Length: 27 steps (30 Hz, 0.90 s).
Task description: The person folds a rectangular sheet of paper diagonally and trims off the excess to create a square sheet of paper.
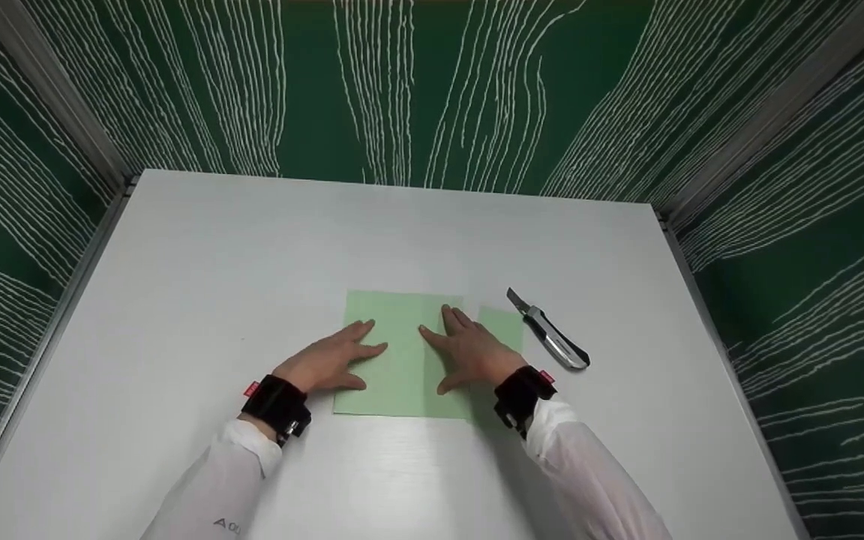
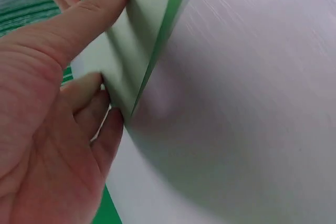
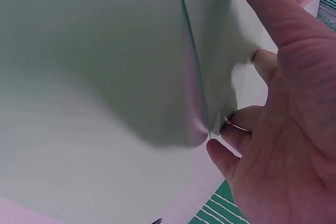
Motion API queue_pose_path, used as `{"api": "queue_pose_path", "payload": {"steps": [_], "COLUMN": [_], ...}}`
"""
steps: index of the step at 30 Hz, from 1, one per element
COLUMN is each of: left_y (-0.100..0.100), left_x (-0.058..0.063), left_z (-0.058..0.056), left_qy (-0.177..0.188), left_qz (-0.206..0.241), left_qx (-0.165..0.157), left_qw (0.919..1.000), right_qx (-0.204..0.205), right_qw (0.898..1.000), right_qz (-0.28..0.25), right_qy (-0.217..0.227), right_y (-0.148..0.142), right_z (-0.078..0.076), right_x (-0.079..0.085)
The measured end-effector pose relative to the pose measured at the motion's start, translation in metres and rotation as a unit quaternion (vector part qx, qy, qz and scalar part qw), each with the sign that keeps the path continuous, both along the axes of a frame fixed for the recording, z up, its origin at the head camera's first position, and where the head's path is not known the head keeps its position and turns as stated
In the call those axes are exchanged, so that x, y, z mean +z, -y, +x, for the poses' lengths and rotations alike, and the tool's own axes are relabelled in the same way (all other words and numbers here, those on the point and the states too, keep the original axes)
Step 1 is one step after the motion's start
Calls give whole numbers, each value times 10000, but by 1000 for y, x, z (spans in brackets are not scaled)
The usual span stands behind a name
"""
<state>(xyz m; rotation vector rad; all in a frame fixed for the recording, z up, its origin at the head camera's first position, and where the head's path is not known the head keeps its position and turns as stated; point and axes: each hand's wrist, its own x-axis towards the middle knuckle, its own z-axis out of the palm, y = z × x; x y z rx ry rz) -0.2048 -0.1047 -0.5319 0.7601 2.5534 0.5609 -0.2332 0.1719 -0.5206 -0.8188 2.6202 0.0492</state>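
A light green paper sheet (image 1: 398,386) lies on the white table. My left hand (image 1: 327,361) rests along its left edge with fingers spread; in the left wrist view the thumb (image 2: 100,11) lies on the paper, whose near edge bows up slightly. My right hand (image 1: 481,354), also spread, reaches over the sheet's right edge, its fingertips on the paper. A second green paper piece (image 1: 503,321) lies to the right, partly hidden beneath that hand. In the right wrist view a narrow gap parts the two papers. Neither hand curls round anything.
A utility knife (image 1: 558,339) lies right of the papers, blade exposed and pointing away to the upper left, close to the second piece. The white table (image 1: 252,240) is bounded by metal rails and dark green panels (image 1: 582,67) with white wavy lines.
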Motion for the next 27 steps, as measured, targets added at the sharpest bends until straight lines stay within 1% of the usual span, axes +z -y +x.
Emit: {"api": "queue_pose_path", "payload": {"steps": [3,5,8,12,15,17,22,27], "left_y": [1,2,3,4,4,4,3,1], "left_x": [0,1,3,5,7,7,7,6], "left_z": [-3,-5,-7,-9,-11,-12,-16,-18], "left_qy": [-240,-308,-178,14,28,49,55,26], "left_qz": [-187,-257,-387,-526,-635,-794,-1149,-1171], "left_qx": [208,331,396,387,455,498,494,504], "left_qw": [9993,9986,9983,9979,9969,9956,9921,9918], "right_qx": [-43,-69,-96,-148,-237,-339,-556,-647], "right_qw": [9999,9998,9999,9998,9997,9993,9979,9975], "right_qz": [-135,-171,-131,-60,-73,-147,-300,-236], "right_qy": [19,8,-25,-84,-67,-1,122,188], "right_y": [0,0,0,0,0,-1,-3,-4], "right_z": [1,1,1,0,-1,-3,-5,-8], "right_x": [0,1,1,0,-1,-2,-4,-5]}}
